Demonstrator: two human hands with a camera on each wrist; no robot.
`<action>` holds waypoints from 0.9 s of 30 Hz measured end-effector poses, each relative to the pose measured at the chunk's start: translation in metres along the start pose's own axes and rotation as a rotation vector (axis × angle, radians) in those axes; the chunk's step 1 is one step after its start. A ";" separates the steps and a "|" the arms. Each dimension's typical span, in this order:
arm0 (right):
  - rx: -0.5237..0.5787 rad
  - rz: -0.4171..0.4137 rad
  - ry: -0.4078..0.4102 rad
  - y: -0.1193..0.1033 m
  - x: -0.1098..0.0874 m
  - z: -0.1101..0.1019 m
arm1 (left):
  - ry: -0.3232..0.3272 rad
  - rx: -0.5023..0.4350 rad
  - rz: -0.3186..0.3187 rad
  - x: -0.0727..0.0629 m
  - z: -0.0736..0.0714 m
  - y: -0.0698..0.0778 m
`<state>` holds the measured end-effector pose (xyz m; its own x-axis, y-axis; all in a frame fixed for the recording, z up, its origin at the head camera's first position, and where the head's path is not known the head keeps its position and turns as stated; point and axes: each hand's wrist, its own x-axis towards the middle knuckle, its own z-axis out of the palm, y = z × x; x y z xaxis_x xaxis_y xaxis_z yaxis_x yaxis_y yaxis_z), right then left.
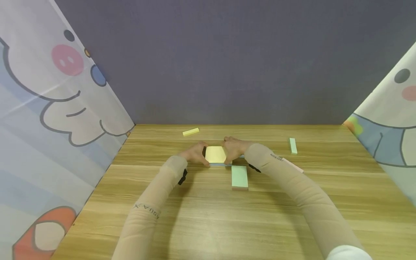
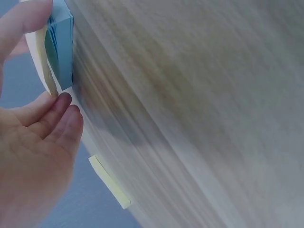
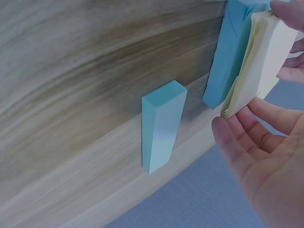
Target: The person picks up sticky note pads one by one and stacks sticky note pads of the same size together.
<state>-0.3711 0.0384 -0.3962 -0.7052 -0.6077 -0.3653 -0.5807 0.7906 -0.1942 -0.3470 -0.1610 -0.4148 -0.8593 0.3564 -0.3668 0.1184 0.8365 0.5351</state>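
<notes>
A yellow sticky-note pad [image 1: 215, 154] lies face up between my two hands, over a blue block of sticky notes [image 1: 221, 164]. My left hand [image 1: 196, 153] grips the pad's left side, thumb at the near corner and fingers at the far one. On the opposite side my right hand [image 1: 233, 148] pinches it in the same way. From the left wrist, the yellow pad [image 2: 42, 61] bows a little away from the blue block [image 2: 61, 47]. Loose sheet edges show along the yellow pad [image 3: 256, 66] in the right wrist view.
Just nearer me sits a pale green pad [image 1: 239, 176]. A narrow yellow strip pad [image 1: 190, 131] lies toward the back wall [image 1: 208, 90]. Off to the right are a narrow green strip pad [image 1: 293, 146] and a pink piece [image 1: 294, 165], partly behind my right forearm.
</notes>
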 end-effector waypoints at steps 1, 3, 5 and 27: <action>-0.005 0.000 -0.001 0.000 0.001 0.001 | -0.003 0.002 -0.003 0.000 0.000 0.000; -0.006 0.003 -0.006 0.000 0.002 0.003 | -0.006 0.010 -0.009 -0.001 0.001 0.000; -0.006 0.005 -0.009 -0.001 0.003 0.004 | -0.004 0.011 -0.013 -0.001 0.002 -0.001; -0.040 -0.011 -0.001 0.001 0.005 0.009 | -0.008 0.004 -0.008 0.003 0.003 -0.001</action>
<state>-0.3716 0.0364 -0.4067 -0.6984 -0.6160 -0.3643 -0.6039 0.7804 -0.1619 -0.3487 -0.1591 -0.4183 -0.8562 0.3531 -0.3771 0.1140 0.8410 0.5288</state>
